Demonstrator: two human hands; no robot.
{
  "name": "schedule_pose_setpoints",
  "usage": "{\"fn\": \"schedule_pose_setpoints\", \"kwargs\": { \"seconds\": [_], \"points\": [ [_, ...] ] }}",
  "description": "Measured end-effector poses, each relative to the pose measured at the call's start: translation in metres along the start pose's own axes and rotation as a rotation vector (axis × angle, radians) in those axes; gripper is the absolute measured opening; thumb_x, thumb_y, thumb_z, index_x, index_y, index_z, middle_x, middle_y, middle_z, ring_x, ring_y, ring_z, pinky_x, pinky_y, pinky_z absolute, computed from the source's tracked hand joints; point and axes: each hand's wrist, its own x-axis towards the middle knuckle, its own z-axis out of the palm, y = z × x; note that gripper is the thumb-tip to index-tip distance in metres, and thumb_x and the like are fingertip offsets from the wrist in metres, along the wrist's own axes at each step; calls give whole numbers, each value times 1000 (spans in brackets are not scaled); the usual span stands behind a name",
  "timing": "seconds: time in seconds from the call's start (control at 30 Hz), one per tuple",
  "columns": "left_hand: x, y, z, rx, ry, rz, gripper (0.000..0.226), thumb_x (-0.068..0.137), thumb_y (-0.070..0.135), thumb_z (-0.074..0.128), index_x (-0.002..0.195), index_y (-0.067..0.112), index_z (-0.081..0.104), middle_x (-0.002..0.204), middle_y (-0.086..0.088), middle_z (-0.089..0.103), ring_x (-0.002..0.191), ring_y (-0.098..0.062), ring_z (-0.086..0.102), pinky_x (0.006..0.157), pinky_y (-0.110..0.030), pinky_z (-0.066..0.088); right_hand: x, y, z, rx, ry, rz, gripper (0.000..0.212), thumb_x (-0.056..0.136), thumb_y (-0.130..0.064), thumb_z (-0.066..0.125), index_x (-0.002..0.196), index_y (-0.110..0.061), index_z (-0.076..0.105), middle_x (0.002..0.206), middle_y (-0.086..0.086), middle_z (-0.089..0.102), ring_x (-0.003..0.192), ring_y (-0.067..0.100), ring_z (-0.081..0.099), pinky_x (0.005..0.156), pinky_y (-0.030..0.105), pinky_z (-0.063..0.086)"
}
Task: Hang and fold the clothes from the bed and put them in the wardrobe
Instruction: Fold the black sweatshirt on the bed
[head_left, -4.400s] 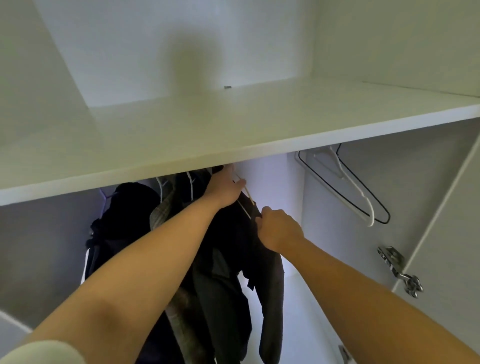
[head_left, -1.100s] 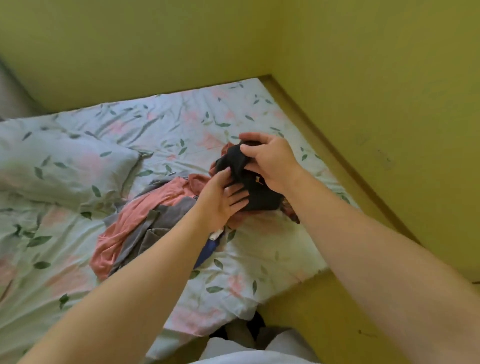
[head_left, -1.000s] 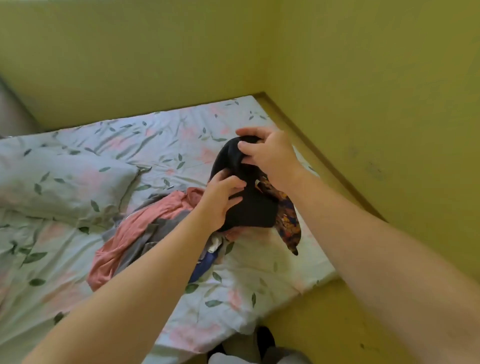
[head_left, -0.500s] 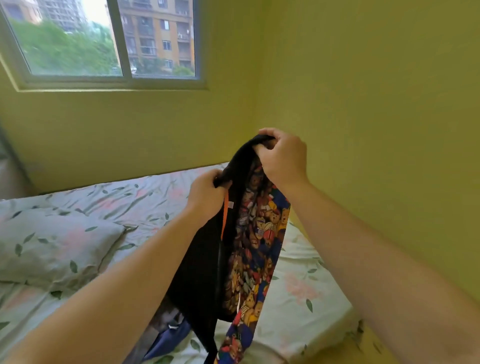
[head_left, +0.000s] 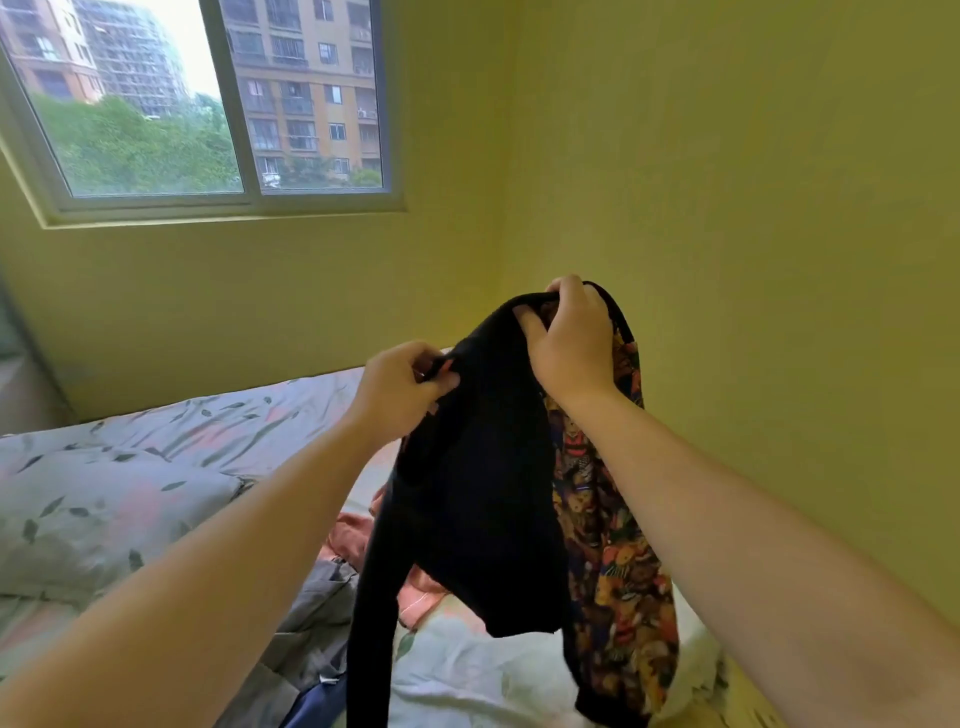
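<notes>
While black garment (head_left: 483, 493) hangs beneath | left grip (head_left: 400, 387) pinches it | right grip (head_left: 569, 338) clutches it

The black garment (head_left: 483, 493), gripped at its top by the left hand (head_left: 400, 387) and the right hand (head_left: 571, 343), hangs as a curtain between the forearms and blocks the straight way down to the bed (head_left: 208, 431). Its long black strip drops past the lower edge of view in front of the grey clothing (head_left: 311, 613) and pink clothing (head_left: 353, 535) heaped on the mattress. The yellow wall (head_left: 753, 208) stands close along the right forearm, leaving little room on that side. Left of the left hand the air is open over the sheet towards the pillow (head_left: 104, 519). Above both hands there is open space up the corner, beside the window (head_left: 208, 104).
</notes>
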Motion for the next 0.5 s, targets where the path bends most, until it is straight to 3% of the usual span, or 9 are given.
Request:
{"fn": "schedule_pose_setpoints", "kwargs": {
  "seconds": [0.1,0.17,0.23,0.3,0.4,0.47,0.5],
  "points": [
    [-24,-23,21,374,-146,-2,21,77,12,69,73,28,56,70,8,62,73,-21,62,63,-30,46,-5,4,1,14,37,19,30,96,-34,65,111,-10,55,100,-2,48,99,27,52,89,45,47],
    [-45,-42,37,456,-254,-128,15,80,10,59,77,25,60,75,2,64,77,-24,63,62,-33,48,-6,11,1,21,67,47,30,96,-35,64,112,-11,55,101,-2,47,103,28,52,92,45,46],
    [-61,-60,47,450,-294,-280,17,86,13,54,77,24,63,72,-2,65,68,-23,60,56,-29,42,-6,22,-1,-1,94,79,32,96,-37,64,113,-12,55,104,1,51,104,28,52,93,44,45],
    [-68,-72,52,328,-262,-431,19,91,14,54,84,22,71,74,-7,69,65,-25,60,55,-29,45,-8,38,-3,-30,113,118,34,95,-39,64,114,-13,55,109,4,56,105,27,53,93,44,46],
    [-64,-76,46,-201,-105,-750,20,97,12,53,107,9,69,87,-12,66,74,-28,63,48,-33,55,-15,65,-4,-52,124,201,37,95,-41,64,117,-13,54,113,5,59,108,28,56,94,47,47],
    [-53,-73,39,-486,-12,-841,23,101,15,50,119,8,62,107,-10,66,91,-32,68,40,-27,53,-20,83,-2,-70,121,269,39,95,-44,63,118,-13,54,115,5,61,109,28,57,95,48,48],
    [-44,-72,35,-547,43,-825,24,101,14,50,122,9,62,115,-10,65,103,-34,67,45,-30,57,-22,90,-1,-80,116,301,40,96,-45,62,119,-13,53,116,5,61,110,28,58,95,48,48]
  ]
}}
